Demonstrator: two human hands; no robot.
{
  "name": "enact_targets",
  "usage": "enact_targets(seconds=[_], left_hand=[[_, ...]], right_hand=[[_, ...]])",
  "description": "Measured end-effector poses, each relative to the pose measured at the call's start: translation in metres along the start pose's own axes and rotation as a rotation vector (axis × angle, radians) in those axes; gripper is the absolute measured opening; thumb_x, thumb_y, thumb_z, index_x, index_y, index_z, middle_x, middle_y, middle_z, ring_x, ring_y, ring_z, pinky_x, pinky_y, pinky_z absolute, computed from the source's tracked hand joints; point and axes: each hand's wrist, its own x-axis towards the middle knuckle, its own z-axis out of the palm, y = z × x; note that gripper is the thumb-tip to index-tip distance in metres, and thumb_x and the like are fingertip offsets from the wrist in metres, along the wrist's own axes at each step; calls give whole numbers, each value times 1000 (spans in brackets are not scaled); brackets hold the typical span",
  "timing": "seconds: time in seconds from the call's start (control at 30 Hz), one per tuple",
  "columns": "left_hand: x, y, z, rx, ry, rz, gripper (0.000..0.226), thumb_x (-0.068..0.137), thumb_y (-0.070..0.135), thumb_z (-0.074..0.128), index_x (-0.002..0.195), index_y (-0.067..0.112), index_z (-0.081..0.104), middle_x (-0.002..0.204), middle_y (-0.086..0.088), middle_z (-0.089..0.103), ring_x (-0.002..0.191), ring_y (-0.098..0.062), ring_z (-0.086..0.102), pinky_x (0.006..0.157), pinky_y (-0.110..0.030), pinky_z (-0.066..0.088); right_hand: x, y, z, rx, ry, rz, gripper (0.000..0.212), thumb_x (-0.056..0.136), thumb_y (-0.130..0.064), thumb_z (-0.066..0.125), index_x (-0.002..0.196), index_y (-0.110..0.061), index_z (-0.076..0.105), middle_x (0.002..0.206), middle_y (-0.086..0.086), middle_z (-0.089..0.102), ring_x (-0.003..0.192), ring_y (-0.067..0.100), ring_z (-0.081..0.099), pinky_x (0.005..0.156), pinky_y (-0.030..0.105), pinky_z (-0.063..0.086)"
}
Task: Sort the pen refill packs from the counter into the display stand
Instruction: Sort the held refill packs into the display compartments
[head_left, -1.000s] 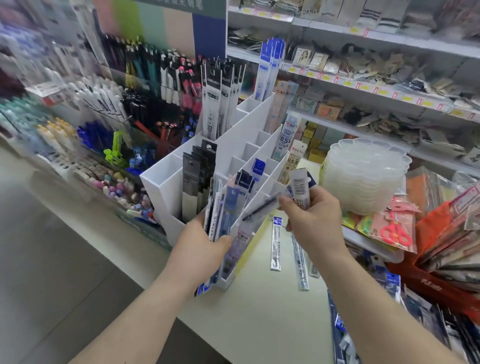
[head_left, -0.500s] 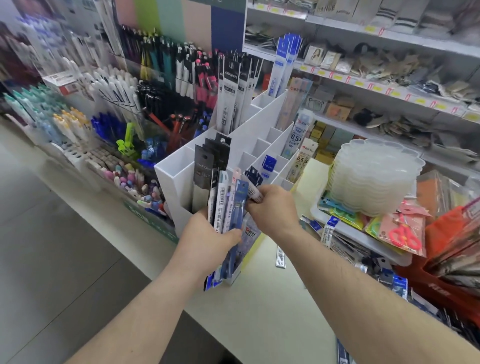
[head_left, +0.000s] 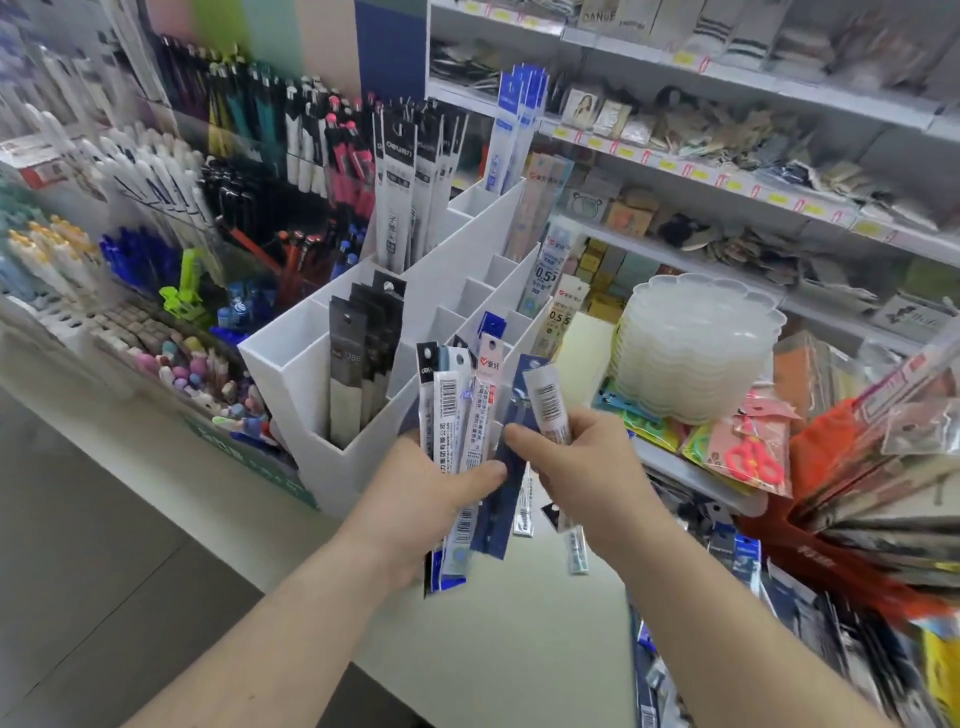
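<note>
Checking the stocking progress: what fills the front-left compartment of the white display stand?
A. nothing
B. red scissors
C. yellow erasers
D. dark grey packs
D: dark grey packs stand upright in the front-left compartment of the white display stand, just behind the left hand.

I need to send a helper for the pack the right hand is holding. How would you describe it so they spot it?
Find the white display stand on the counter. In front of it, two hands hold refill packs. The right hand pinches one pack with a barcode label, apart from the fanned bundle in the left hand.
</note>
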Motion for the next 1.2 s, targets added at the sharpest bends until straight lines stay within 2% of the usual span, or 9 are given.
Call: enact_targets(seconds=[0.13, 0.33, 0.5, 0.73, 0.9, 0.97, 1.07, 1.13, 1.2], left_hand=[[2, 3, -4, 23, 169, 45, 15, 89, 4, 68, 97, 17, 70, 84, -1, 77, 80, -26, 74, 73, -39, 61], [-7, 5, -16, 112, 277, 132, 15, 88, 2, 67, 93, 16, 71, 80, 3, 76, 71, -15, 73, 68, -39, 61], [-17, 8, -30, 164, 346, 164, 23, 86, 1, 66, 88, 23, 68, 79, 9, 75, 74, -15, 73, 72, -38, 57], [-29, 6, -38, 62, 398, 143, 25, 89, -2, 65, 105, 17, 66, 79, 7, 75, 68, -13, 72, 55, -22, 53], [-36, 6, -37, 36, 402, 158, 28, 87, -1, 67, 95, 25, 66, 79, 6, 76, 70, -12, 73, 63, -29, 57], [-37, 8, -36, 46, 384, 163, 30, 85, -1, 69, 90, 28, 67, 80, 6, 76, 75, -13, 73, 68, -32, 58], [-39, 10, -34, 48, 284, 144, 29, 84, -5, 69, 89, 24, 71, 81, 1, 77, 75, -19, 73, 67, -30, 61], [-40, 12, -33, 50, 193, 121, 22, 84, -3, 70, 91, 18, 73, 81, -5, 76, 75, -27, 72, 69, -36, 62], [-38, 12, -31, 3, 126, 83, 17, 85, -2, 72, 95, 12, 72, 77, -8, 74, 68, -27, 68, 66, -38, 61]], right_hand=[[13, -2, -25, 130, 278, -24, 18, 89, -14, 72, 75, -7, 64, 58, 3, 55, 49, 14, 39, 48, 26, 33], [21, -4, -32, 152, 386, -74, 17, 91, -16, 71, 76, -9, 64, 63, 8, 57, 44, 13, 38, 42, 26, 34], [23, -7, -23, 158, 348, -92, 19, 91, -16, 71, 75, -9, 65, 65, 11, 59, 49, 19, 39, 46, 30, 35], [15, -14, 12, 36, 139, -183, 19, 93, -19, 68, 75, -16, 67, 66, 8, 68, 46, 11, 47, 46, 28, 42], [30, 3, 54, -242, 41, -236, 24, 89, -27, 70, 66, -22, 64, 67, 5, 69, 63, 25, 65, 62, 46, 57], [33, 12, 68, -435, -39, -228, 28, 87, -28, 69, 62, -20, 61, 59, 1, 61, 60, 24, 58, 62, 41, 55], [27, 18, 71, -647, -143, -174, 40, 87, -25, 67, 53, -21, 47, 52, -4, 49, 55, 20, 46, 52, 29, 41], [23, 20, 63, -582, -111, -138, 38, 84, -25, 69, 52, -19, 49, 48, -6, 48, 45, 11, 44, 46, 24, 34], [20, 18, 49, -351, 25, -114, 33, 83, -28, 71, 58, -11, 58, 46, 0, 50, 41, 8, 40, 46, 24, 35]])
